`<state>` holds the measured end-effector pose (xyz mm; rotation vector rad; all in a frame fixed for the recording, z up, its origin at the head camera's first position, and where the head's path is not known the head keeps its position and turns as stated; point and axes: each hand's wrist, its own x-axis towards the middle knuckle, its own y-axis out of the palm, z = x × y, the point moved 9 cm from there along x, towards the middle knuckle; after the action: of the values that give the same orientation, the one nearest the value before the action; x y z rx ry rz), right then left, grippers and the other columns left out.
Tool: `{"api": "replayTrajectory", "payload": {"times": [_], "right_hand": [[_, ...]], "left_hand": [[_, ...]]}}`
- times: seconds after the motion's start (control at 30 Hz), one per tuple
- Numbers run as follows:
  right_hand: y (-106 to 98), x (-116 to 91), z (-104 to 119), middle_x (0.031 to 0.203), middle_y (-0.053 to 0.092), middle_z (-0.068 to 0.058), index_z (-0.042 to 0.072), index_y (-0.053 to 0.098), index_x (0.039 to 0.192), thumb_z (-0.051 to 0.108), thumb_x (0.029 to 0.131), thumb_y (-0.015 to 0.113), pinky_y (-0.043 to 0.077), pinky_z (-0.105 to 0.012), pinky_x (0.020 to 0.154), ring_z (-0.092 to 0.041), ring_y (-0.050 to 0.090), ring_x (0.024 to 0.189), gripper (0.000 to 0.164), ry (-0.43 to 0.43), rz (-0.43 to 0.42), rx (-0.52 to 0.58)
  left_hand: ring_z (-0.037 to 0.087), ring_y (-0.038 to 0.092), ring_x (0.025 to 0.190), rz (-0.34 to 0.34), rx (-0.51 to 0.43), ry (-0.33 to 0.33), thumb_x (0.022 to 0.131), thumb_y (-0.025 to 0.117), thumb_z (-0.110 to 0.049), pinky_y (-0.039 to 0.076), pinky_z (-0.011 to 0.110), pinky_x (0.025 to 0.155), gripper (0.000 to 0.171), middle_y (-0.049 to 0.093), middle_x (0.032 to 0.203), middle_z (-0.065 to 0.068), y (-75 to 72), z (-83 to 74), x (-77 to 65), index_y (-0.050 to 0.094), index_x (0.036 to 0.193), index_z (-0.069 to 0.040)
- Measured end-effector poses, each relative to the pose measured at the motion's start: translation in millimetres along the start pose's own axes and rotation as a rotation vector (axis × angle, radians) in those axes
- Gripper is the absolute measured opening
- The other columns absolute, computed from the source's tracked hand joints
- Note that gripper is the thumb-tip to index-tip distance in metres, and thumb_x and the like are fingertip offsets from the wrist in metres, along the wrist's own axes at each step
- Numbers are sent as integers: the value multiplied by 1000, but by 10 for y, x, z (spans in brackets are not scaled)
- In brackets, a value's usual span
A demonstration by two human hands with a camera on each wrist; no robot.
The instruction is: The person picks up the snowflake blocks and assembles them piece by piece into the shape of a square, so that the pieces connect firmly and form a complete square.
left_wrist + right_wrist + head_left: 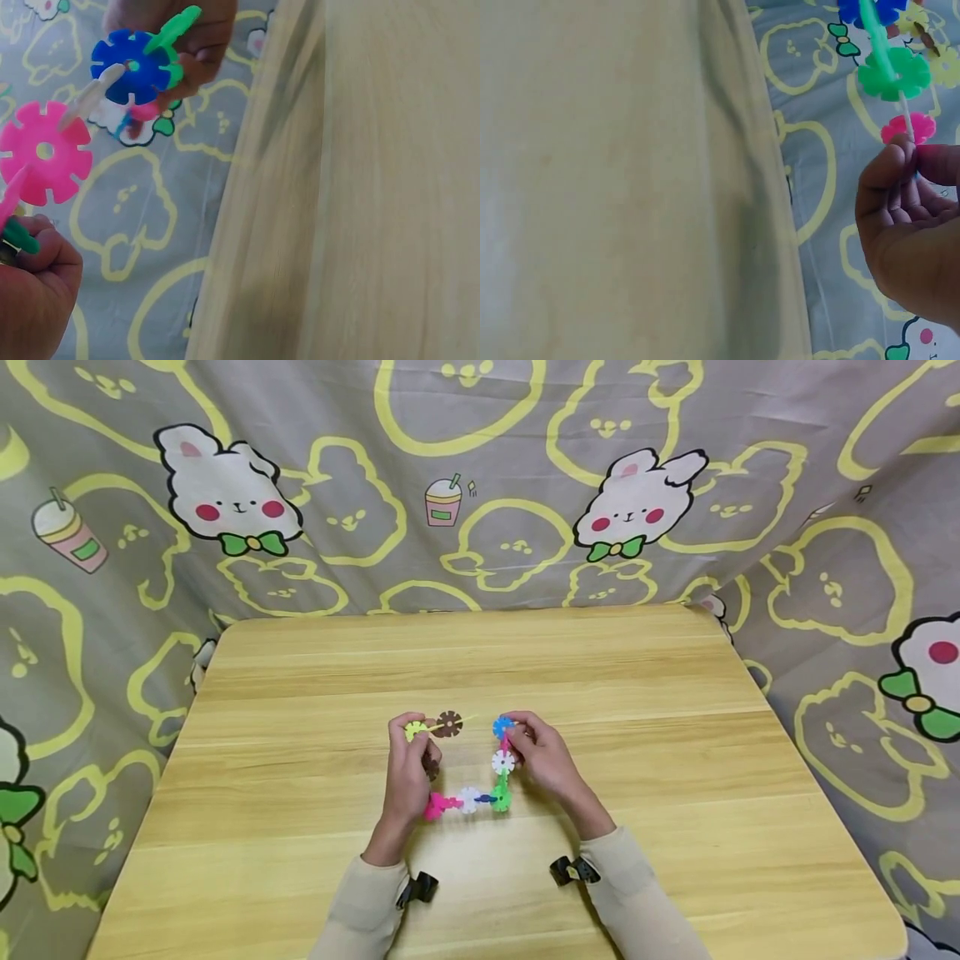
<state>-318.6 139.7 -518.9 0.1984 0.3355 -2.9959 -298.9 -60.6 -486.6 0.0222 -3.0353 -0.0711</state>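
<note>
A chain of slotted plastic snowflake discs hangs between both hands above the table in a U shape. My left hand (407, 772) grips its left end, thumb on a yellow disc (414, 727); a brown disc (449, 724) sticks out beyond the fingers. My right hand (551, 768) pinches the other end at a blue disc (502, 726). Between them run a white disc (503, 763), a green disc (501, 799) and a pink disc (434, 807), among several others. The left palm and fingers hide part of the chain. In the left wrist view a dark blue disc (132, 67) shows slotted into its neighbours.
The wooden table (300, 693) has rounded corners and a light grain. A grey curtain (517, 460) with cartoon rabbits stands behind it and along both sides. Black wrist straps (417, 888) sit at the beige sleeves (637, 893).
</note>
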Motion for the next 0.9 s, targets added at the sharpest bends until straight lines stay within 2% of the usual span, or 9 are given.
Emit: {"api": "replayTrajectory", "payload": {"times": [0.1, 0.3, 0.47, 0.9], "right_hand": [[-25, -12, 65, 87, 54, -6, 10, 59, 124, 15, 101, 51, 51, -32, 62, -15, 52, 70, 25, -26, -21, 28], [-78, -58, 227, 88, 52, -6, 10, 59, 125, 14, 101, 51, 50, -28, 62, -14, 52, 71, 26, -93, -57, 63], [-58, -85, 320, 88, 53, -7, 9, 59, 125, 13, 101, 50, 48, -22, 61, -13, 53, 72, 26, -136, -38, 95], [10, -114, 391, 90, 56, -12, 8, 61, 123, 11, 101, 49, 47, -21, 61, -16, 51, 73, 26, -173, -5, 18]], "left_hand": [[9, 34, 50, -4, -19, 2, 103, 26, -14, 27, 21, 47, 24, 41, 62, 7, -3, -3, 8, 37, 119, -2], [7, 31, 48, 4, 2, 21, 102, 26, -12, 26, 21, 45, 22, 38, 59, 6, 12, -26, 26, 40, 113, -1], [7, 31, 47, 11, 23, 22, 102, 26, -12, 26, 21, 45, 21, 37, 59, 6, 29, -26, 32, 41, 112, -1], [9, 31, 48, 32, 77, 0, 101, 27, -11, 27, 22, 46, 21, 38, 59, 7, 68, -4, 14, 44, 110, -3]]}}
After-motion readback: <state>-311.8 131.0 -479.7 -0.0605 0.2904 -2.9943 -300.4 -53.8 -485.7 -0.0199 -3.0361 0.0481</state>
